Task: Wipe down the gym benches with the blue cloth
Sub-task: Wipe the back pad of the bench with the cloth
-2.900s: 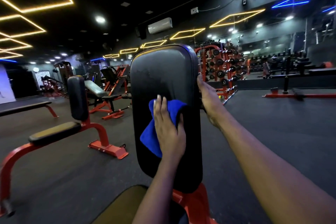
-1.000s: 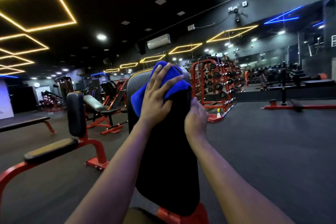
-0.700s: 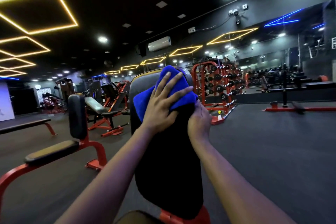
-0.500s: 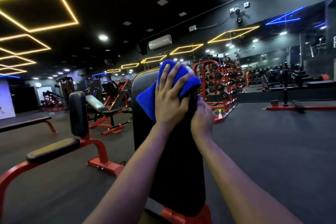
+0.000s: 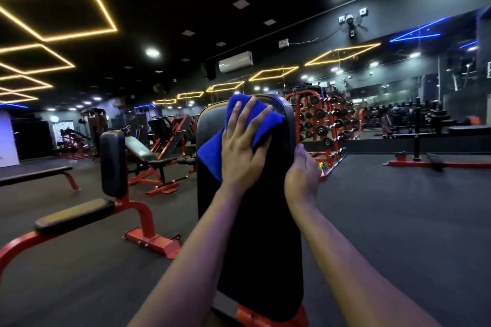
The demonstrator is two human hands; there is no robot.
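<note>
Head view: we press our left hand [image 5: 243, 156], fingers straight, flat on the folded blue microfibre cloth [image 5: 210, 152] near the top of the upright black padded backrest [image 5: 255, 233], spreading the wiping pressure. Our right hand [image 5: 303, 175] curls round the pad's right edge, likely bracing it against that push.

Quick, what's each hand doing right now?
Left hand: open, fingers straight, pressing the blue cloth against the backrest pad.
Right hand: closed, curled round the backrest pad's right edge.
</note>
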